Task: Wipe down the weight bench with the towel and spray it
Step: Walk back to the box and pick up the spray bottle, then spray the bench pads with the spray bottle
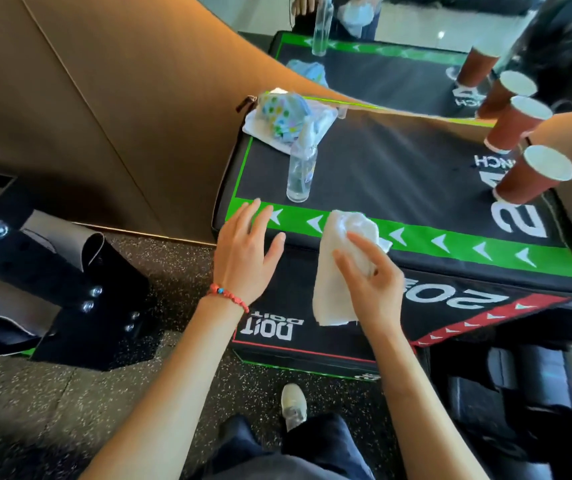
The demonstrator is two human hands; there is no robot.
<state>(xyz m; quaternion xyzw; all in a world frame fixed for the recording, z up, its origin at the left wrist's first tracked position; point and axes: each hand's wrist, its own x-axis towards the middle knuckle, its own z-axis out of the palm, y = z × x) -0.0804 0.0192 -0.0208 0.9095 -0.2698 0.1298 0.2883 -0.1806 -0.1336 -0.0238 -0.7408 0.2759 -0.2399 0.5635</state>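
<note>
both forearms bare, reaching forward and down from the bottom edge of the view. left hand point(248, 249) palm down, fingers straight and slightly spread, thumb out to the right (a red beaded bracelet point(229, 297) round the wrist). right hand point(369, 277) just beside it, apart from the left, index finger extended forward, remaining fingers and thumb curled round white cloth. below, dark trouser legs and one pale shoe point(293, 405).

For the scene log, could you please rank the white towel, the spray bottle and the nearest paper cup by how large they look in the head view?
1. Towel, clearly largest, though nearest the camera.
2 and 3. Cup and bottle look about alike; I would not rank them.
</note>
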